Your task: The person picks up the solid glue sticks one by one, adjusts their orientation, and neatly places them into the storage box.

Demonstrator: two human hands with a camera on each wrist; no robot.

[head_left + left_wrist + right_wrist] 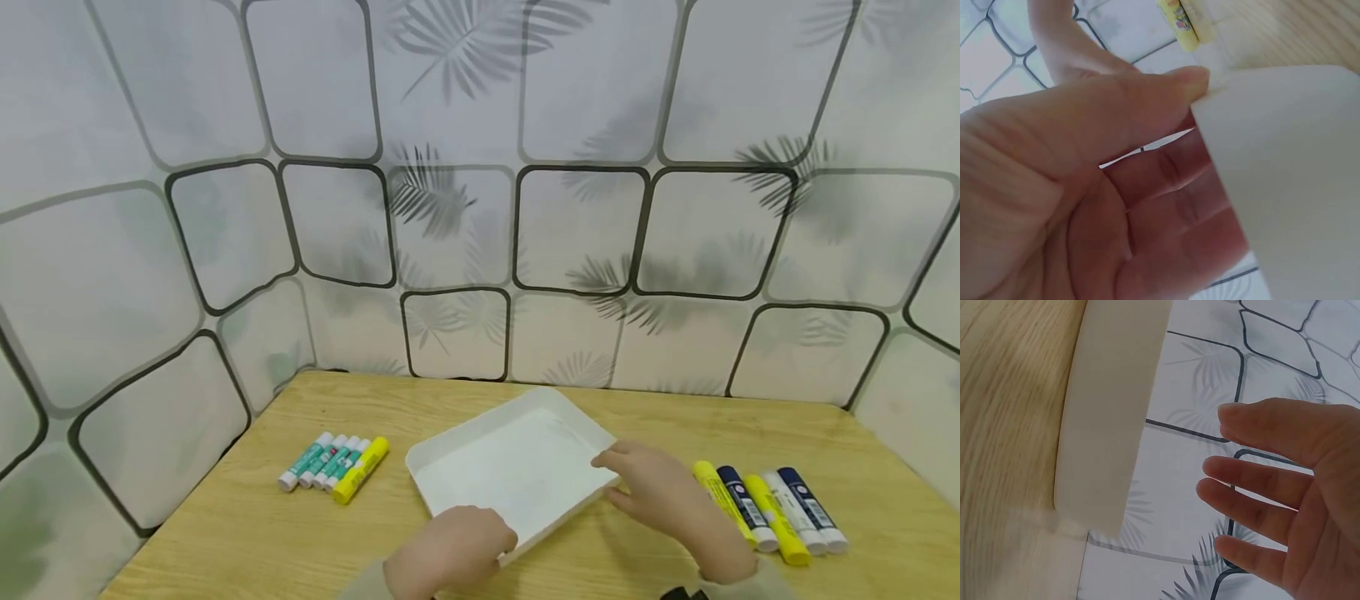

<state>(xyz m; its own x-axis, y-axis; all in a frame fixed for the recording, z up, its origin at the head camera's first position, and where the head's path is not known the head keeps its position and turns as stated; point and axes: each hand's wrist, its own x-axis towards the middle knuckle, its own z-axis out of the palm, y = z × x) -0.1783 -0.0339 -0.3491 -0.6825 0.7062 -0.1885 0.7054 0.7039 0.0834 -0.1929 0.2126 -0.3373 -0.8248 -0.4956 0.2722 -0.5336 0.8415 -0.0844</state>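
Note:
A shallow white tray [517, 475] lies at an angle on the wooden table. My left hand [457, 546] grips its near edge, the thumb on one side of the wall and the curled fingers on the other, as the left wrist view shows with the tray wall [1285, 169]. At the tray's right corner is my right hand [660, 492], thumb and fingers spread. In the right wrist view this hand [1291, 494] stands a little apart from the tray wall [1110, 419], with nothing between its fingers.
Left of the tray lie several teal-and-white glue sticks [322, 462] beside a yellow one [361, 471]. To the right is a row of yellow, navy and white glue sticks [776, 517]. A patterned cloth [457, 233] hangs behind the wooden table [247, 533].

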